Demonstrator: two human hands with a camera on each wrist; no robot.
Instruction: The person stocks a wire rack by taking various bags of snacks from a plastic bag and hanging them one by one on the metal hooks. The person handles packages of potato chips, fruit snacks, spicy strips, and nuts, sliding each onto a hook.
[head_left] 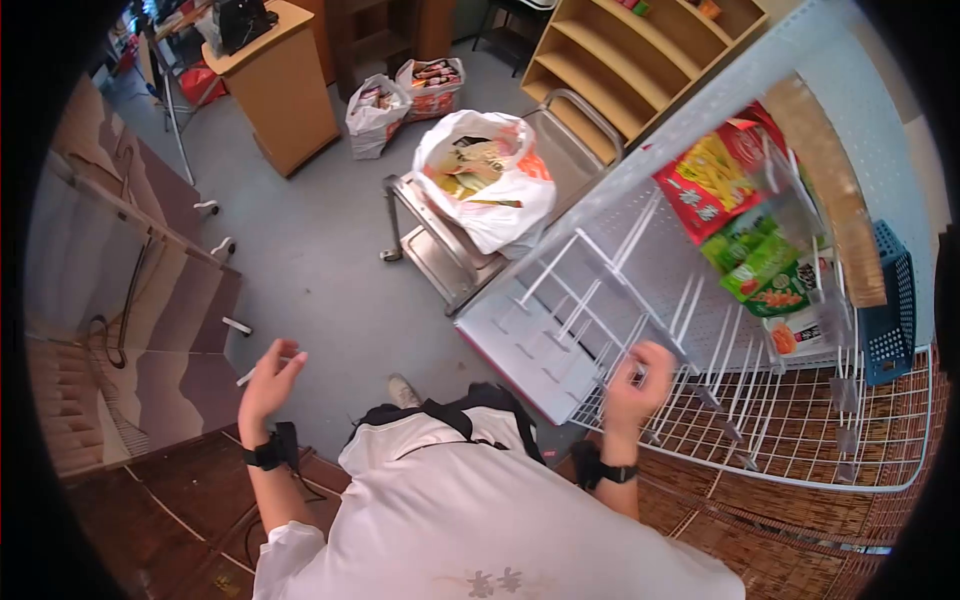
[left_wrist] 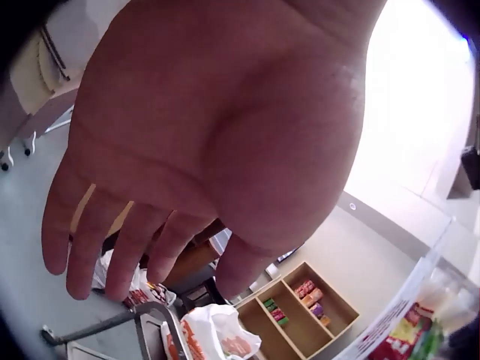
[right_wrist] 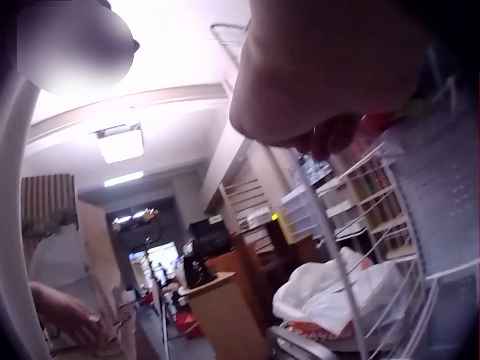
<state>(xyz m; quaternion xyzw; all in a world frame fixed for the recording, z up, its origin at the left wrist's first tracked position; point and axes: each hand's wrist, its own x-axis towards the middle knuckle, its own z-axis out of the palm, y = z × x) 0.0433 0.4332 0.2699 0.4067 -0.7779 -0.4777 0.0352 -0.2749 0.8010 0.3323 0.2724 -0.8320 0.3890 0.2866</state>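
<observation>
My left hand (head_left: 270,385) is held out over the floor at the left, touching nothing. In the left wrist view its palm faces the camera and the fingers stand apart, lightly bent. At the right, my right hand (head_left: 638,385) is raised with curled fingers in front of the white wire hooks (head_left: 575,310) of a display rack. Its thumb and forefinger form a loop overlapping the hook ends; I cannot tell whether they pinch one. Farther along the rack hang a red snack packet (head_left: 710,175) and green packets (head_left: 755,260).
A full white plastic bag (head_left: 485,180) stands on a metal cart (head_left: 425,235) ahead. Two more filled bags (head_left: 378,115) are on the floor behind. A wooden shelf (head_left: 600,60) stands at the back, a wire basket (head_left: 800,440) below the hooks, and a blue basket (head_left: 890,310) far right.
</observation>
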